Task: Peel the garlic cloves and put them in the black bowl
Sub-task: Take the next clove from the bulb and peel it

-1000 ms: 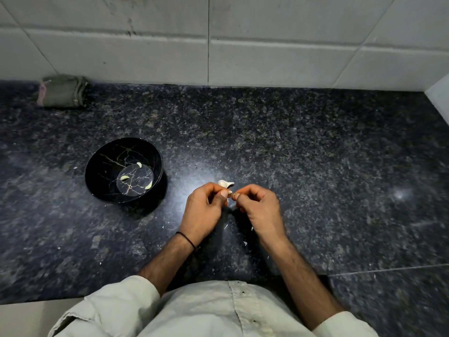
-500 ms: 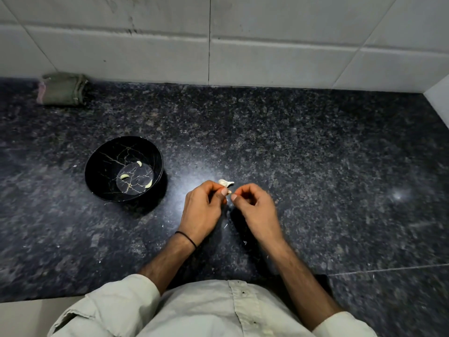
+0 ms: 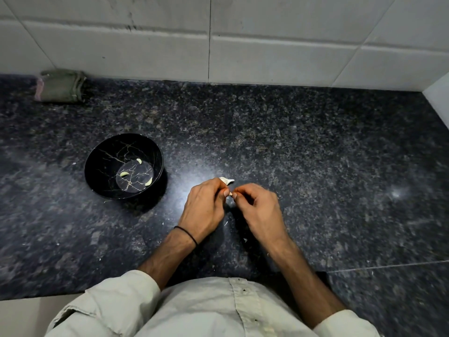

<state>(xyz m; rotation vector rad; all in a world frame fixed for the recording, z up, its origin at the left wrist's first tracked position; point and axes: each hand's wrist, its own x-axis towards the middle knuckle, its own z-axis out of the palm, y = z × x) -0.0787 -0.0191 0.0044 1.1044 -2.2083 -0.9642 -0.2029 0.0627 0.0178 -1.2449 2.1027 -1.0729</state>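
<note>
Garlic clove (image 3: 230, 194) sits pinched between the fingertips of both my hands, to the right of the black bowl (image 3: 102, 164) and well apart from it. My left hand (image 3: 204, 207) is curled, with its thumb and forefinger closed on the clove's left end. My right hand (image 3: 260, 211) is curled the same way and nips the right end. My fingers cover most of the clove, so I cannot tell how much skin is on it.

Three peeled cloves (image 3: 124, 174) lie on the bowl's floor, apart from one another. A white garlic piece (image 3: 228, 180) lies on the dark speckled surface (image 3: 315, 166) to the right of the bowl, just beyond my left knuckles. Whether it is a clove or loose skin I cannot tell. Small pale flecks (image 3: 245, 240) are scattered on the surface right of the bowl, beneath my wrists. A black band (image 3: 188, 235) circles my left wrist. Beyond the bowl and to its left, a folded green cloth (image 3: 60, 87) lies against the tiled wall (image 3: 267, 57).
</note>
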